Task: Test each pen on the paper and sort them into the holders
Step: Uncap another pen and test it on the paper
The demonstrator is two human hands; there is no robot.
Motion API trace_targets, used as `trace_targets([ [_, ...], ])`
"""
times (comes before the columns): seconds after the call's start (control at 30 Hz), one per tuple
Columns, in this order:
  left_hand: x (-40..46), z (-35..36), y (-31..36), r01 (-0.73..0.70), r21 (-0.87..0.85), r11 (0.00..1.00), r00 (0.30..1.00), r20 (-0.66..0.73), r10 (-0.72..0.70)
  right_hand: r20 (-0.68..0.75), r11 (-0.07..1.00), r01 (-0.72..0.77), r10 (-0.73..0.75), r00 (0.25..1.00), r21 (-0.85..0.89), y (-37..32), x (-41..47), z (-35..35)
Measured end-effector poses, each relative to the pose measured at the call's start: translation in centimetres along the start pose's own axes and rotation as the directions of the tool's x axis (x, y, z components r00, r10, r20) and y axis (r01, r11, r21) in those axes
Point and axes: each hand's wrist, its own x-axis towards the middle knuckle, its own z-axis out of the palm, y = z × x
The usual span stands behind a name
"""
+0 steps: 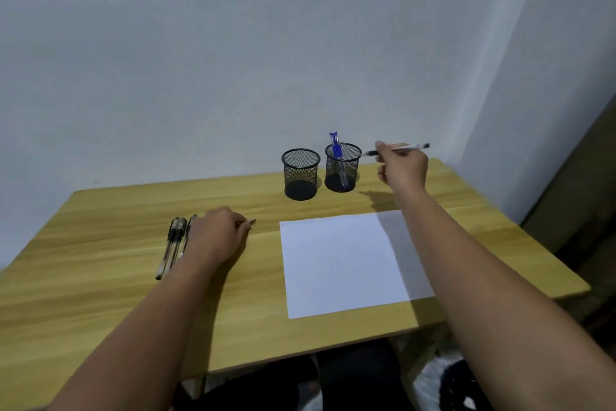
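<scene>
Two black mesh holders stand at the back of the wooden table. The left holder (301,174) looks empty, and the right holder (343,166) contains blue pens (337,152). My right hand (403,165) is raised just right of the right holder and pinches a clear pen (396,149) held nearly level, dark tip pointing at the holder's rim. A white sheet of paper (346,260) lies in front of the holders. My left hand (218,235) rests curled on the table and holds a pen whose tip (251,221) sticks out to the right. A few black pens (173,245) lie beside it on the left.
The table (100,277) stands against a pale wall. Its front edge runs close to my legs and its right edge lies just past the paper. A dark piece of furniture (586,210) stands to the right.
</scene>
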Motion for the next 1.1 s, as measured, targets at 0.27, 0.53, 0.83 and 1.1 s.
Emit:
trace_targets([
  [0.27,-0.1,1.2,1.3,-0.018,0.124,0.992,0.986,-0.161,0.038,0.363,0.811,0.372,-0.214,0.907,-0.451,8.0,-6.6,-0.9],
  [0.53,-2.5,2.6,4.4,-0.37,-0.167,0.914,0.929,-0.093,0.359,0.535,0.441,0.625,-0.323,0.781,-0.645,10.8,-9.0,-0.8],
  [0.83,-2.8,3.7,4.6,-0.316,-0.085,0.945,0.947,0.029,0.32,0.456,0.626,0.536,-0.304,0.836,-0.567,9.7,-8.6,-0.9],
  [1.1,-2.5,3.9,4.1,-0.341,-0.097,0.935,0.94,-0.062,0.336,0.29,1.0,-0.014,0.014,0.957,-0.002,6.6,-5.6,3.7],
])
